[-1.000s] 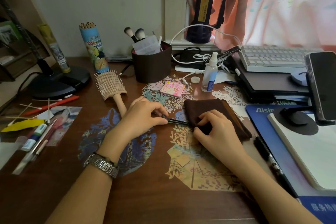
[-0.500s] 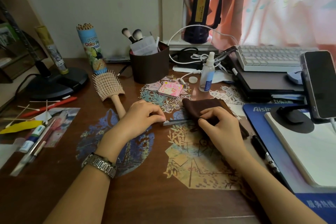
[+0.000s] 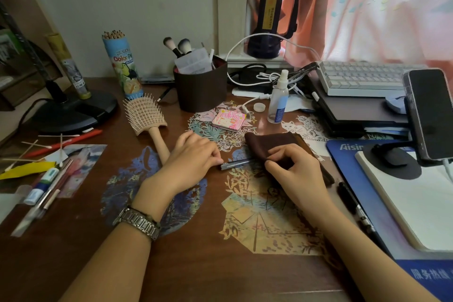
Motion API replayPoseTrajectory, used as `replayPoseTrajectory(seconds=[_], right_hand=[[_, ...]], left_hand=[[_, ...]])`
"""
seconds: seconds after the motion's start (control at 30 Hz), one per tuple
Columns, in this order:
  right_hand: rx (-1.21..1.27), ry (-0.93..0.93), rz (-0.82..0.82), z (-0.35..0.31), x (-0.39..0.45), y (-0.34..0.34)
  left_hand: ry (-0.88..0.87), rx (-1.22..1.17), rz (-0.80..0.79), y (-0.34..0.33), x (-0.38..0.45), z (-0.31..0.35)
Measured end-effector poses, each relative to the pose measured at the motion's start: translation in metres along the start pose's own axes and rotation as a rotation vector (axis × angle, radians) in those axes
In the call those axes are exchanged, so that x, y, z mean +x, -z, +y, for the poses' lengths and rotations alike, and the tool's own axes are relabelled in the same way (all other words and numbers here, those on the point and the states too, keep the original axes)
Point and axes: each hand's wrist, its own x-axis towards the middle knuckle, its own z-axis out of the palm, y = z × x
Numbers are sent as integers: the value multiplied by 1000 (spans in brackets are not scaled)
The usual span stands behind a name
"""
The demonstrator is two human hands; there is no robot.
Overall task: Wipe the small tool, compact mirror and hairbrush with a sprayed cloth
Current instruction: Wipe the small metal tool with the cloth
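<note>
Dark wood desk point(image 3: 196, 265) under inspection, set against a pale wall with a pink curtain point(image 3: 367, 7) at the far right; paper-cut decorations lie flat on its middle.

Small tool point(image 3: 234, 164): a slim metal piece lying flat on the desk between my two hands. My left hand point(image 3: 193, 164) pinches its near end with curled fingertips, knuckles up. Its other end runs under the brown cloth point(image 3: 272, 146), so that end is hidden. My right hand point(image 3: 291, 169) holds a fold of the cloth pinched between thumb and fingers, pressed over the tool; the rest of the cloth trails off beneath and behind that hand.

Compact mirror point(image 3: 229, 119): closed, pink printed lid, lying flat just beyond the cloth and apart from both hands.

Hairbrush point(image 3: 147, 115): beige, bristles up, head toward the wall; its handle runs toward me and passes under my left hand's outer edge. Whether they touch, I cannot tell.

Spray bottle point(image 3: 278, 99): upright beyond the mirror, its loose cap point(image 3: 258, 106) just beside it.

Further out: a dark pot point(image 3: 201, 88) holding makeup brushes, a tube of coloured pencils point(image 3: 123, 66), and a lamp base point(image 3: 73, 113) at the left. Cotton swabs and pens are scattered at the left edge. To the right stand a keyboard point(image 3: 362, 77) on stacked devices, a phone point(image 3: 431, 113) on a stand, a white notebook point(image 3: 416, 201) on a blue mat, and a black pen point(image 3: 355, 206) beside it.

A metal watch point(image 3: 138, 223) sits on my left wrist.
</note>
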Motion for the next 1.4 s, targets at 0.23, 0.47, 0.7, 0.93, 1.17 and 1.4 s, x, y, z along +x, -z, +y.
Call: replayPoseTrajectory(seconds=[0.23,0.47,0.7,0.93,1.17,1.4], right_hand=[[-8,14,-13,0,0,-1],[-17,8,-14,-1,-1,0],[-29,9,-17,-1,0,0],[-29,37,-20,-1,-1,0],[-203,94,-154,-1,4,5],[-488,154,-285,7,5,4]], left_hand=[[11,77,62,-1,0,2],[12,5,160,-1,1,3],[-23,-177,155,7,-3,2],[-12,-195,177,1,-2,5],[-16,-226,183,-1,-1,8],[-13,-209,182,-3,1,8]])
